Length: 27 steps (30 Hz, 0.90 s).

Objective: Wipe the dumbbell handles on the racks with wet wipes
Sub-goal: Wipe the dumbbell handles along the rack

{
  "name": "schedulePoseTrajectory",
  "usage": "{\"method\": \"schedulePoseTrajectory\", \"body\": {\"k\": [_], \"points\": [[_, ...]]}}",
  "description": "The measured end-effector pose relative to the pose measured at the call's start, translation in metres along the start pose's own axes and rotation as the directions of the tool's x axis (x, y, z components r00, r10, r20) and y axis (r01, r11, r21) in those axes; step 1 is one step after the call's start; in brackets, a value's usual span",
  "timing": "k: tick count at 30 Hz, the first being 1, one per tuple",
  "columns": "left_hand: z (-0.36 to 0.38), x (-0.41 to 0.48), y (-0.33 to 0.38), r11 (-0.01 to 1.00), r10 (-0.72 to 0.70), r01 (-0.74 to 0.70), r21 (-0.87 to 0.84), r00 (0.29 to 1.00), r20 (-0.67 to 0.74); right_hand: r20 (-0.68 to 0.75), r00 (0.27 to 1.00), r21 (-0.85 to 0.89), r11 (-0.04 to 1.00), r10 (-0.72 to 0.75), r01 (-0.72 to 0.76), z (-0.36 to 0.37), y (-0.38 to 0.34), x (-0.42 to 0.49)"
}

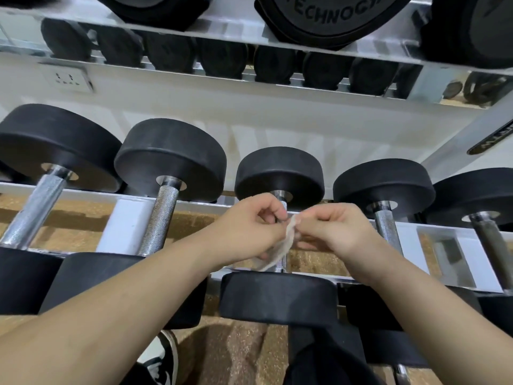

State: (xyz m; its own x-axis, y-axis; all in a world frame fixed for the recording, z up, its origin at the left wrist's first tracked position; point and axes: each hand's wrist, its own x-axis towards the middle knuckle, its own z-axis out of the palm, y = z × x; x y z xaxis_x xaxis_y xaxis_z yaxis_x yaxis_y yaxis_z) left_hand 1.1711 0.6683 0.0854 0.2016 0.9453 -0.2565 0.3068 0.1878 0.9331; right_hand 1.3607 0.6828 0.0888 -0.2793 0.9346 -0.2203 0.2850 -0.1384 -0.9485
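Head view, looking down at a white dumbbell rack [133, 223] with a row of black rubber-headed dumbbells lying across its rails. Both bare forearms reach in from the bottom edge and meet over the middle dumbbell [279, 176]. The left hand [249, 226] and the right hand [336, 229] have their fingers curled, and each pinches the upper end of a wet wipe [280, 251] between thumb and fingertips, so the two hands are almost touching there. The wipe is crumpled and greyish-white. It hangs down from the pinch in a twisted strip, its lower end trailing toward the left just above the dumbbell's near head [280, 298].

The wipe is in front of this dumbbell's knurled handle [283, 202] and hides most of it. Only a short chrome stretch shows next to the far head, and whether the wipe actually touches the metal cannot be told.

To the left lies a larger dumbbell with a bare knurled handle [161, 218], and another lies further left. To the right, a smaller dumbbell's handle [387, 232] is just beside the right hand. An upper shelf [244, 26] carries more black dumbbells. A wall socket [68, 79] sits on the pale wall at the left. Below the rack lies cork-coloured flooring [241, 351], and one shoe [163, 354] shows at the bottom.
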Motion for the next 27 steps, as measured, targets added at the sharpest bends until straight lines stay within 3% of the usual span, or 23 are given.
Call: {"method": "schedulePoseTrajectory", "body": {"k": [2,4,7,10,12,15,18,19,24,27], "points": [[0.002,-0.002,0.005,0.992,-0.046,0.052,-0.114,0.998,0.054,-0.074,0.992,0.141,0.986,0.097,-0.086,0.002,0.001,0.001],[0.005,-0.003,0.007,0.994,-0.023,0.025,-0.102,0.999,0.023,-0.064,0.979,0.247,0.954,0.193,-0.171,0.004,-0.003,0.002],[0.005,0.005,0.003,0.997,0.070,-0.063,0.051,0.984,-0.163,-0.061,0.967,0.303,0.927,0.249,-0.220,0.004,-0.007,0.008],[0.000,0.020,-0.008,0.931,0.261,-0.134,0.340,0.895,-0.361,-0.215,0.943,0.205,0.956,0.253,-0.210,0.004,-0.003,0.014],[-0.001,0.024,-0.014,0.849,0.389,-0.220,0.481,0.876,-0.285,-0.286,0.925,0.173,0.963,0.251,-0.207,0.005,0.002,0.015],[0.001,0.031,-0.025,0.670,0.489,-0.317,0.672,0.869,-0.078,-0.263,0.923,0.196,0.952,0.281,-0.234,0.010,0.006,0.014],[0.005,0.037,-0.024,0.559,0.518,-0.272,0.783,0.852,-0.075,-0.237,0.920,0.248,0.935,0.311,-0.252,0.021,0.011,0.010],[0.006,0.038,-0.023,0.579,0.503,-0.256,0.774,0.860,-0.092,-0.255,0.919,0.253,0.938,0.302,-0.238,0.025,0.013,0.009],[0.011,0.038,-0.022,0.865,0.296,-0.151,0.478,0.923,-0.245,-0.386,0.894,0.242,0.960,0.229,-0.142,0.031,0.018,0.005],[0.012,0.023,-0.012,0.831,0.193,-0.108,0.546,0.976,-0.101,-0.365,0.902,0.212,0.964,0.231,-0.161,0.033,0.018,0.003]]}}
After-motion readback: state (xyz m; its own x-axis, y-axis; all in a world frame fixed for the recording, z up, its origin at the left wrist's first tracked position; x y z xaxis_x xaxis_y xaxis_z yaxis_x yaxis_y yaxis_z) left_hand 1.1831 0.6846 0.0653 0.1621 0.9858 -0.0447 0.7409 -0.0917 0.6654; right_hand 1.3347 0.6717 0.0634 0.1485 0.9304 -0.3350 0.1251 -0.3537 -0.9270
